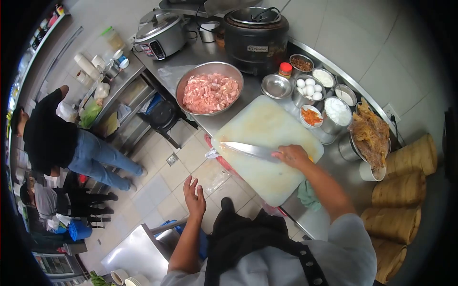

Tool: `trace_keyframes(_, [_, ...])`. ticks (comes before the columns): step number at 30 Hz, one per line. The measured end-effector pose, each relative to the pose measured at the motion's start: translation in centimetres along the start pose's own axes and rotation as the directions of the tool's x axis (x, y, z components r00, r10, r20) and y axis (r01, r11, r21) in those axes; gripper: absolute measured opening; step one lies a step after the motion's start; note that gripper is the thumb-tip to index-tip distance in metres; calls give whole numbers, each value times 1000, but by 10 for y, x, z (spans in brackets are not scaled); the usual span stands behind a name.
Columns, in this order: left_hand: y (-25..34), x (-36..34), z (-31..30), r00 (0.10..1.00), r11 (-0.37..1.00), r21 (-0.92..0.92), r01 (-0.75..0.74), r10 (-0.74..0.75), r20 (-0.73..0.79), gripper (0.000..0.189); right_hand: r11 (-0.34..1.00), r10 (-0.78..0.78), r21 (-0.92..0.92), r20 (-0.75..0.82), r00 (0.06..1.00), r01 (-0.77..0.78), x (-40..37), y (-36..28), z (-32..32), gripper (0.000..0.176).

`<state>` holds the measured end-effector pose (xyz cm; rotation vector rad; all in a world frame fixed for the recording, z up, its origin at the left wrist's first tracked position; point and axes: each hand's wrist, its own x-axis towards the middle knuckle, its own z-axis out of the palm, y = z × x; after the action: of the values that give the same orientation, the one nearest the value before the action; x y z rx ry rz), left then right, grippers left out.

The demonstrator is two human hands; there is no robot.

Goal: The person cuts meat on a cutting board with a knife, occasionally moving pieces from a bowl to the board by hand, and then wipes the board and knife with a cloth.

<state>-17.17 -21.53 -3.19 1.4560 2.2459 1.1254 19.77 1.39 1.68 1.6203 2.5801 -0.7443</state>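
My right hand [291,156] is closed around the handle of a broad kitchen knife [250,150], whose blade points left across a white cutting board [260,119]. Faint stains mark the board's surface. Off the board's near left side, my left hand [194,199] hangs over the floor with its fingers apart and nothing in it. Beyond the board's far left corner stands a large steel bowl [180,90] heaped with chopped raw pink meat [212,91]. A green cloth [309,195] lies by the board's near right edge.
Along the wall are a small steel bowl [276,86], eggs [309,89], shredded orange food [311,116] and a brown piece of meat [369,131]. Bamboo steamers [393,190] line the right. A rice cooker [160,35] and black pot [256,43] stand behind. Two people [52,133] are at left.
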Motion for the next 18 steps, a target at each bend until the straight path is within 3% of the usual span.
trace_keyframes(2, [11,12,11,999,998,-31,-47,47,10,30,1000,9,29,-52,999,-7,-5,10,0,57])
trace_keyframes(4, [18,25,21,994,993,-55,-102,104,29,30,935,302,237,-130,945,-266,-1,11,4,57])
trace_keyframes(7, [33,51,38,959,962,-107,-251,262,107,32,966,219,176,-168,961,-189,6,-19,19,56])
trace_keyframes(10, [32,76,41,938,947,-84,-309,318,139,33,985,160,83,-83,984,-153,-21,-57,26,56])
trace_keyframes(11, [28,84,37,938,960,-80,-268,279,204,39,972,210,131,-122,970,-194,-38,-57,32,55])
trace_keyframes(13, [17,101,38,927,958,-59,-280,285,245,44,853,484,296,-138,864,-430,-79,-60,42,55])
trace_keyframes(15, [4,117,40,895,955,-6,-297,280,348,59,729,661,460,-279,696,-507,-131,-54,65,57])
trace_keyframes(17, [4,131,41,878,955,-10,-296,276,391,62,584,810,358,-312,496,-729,-187,-24,114,63])
trace_keyframes(18, [9,139,43,864,949,14,-314,280,419,66,574,816,357,-319,482,-737,-191,-41,114,63])
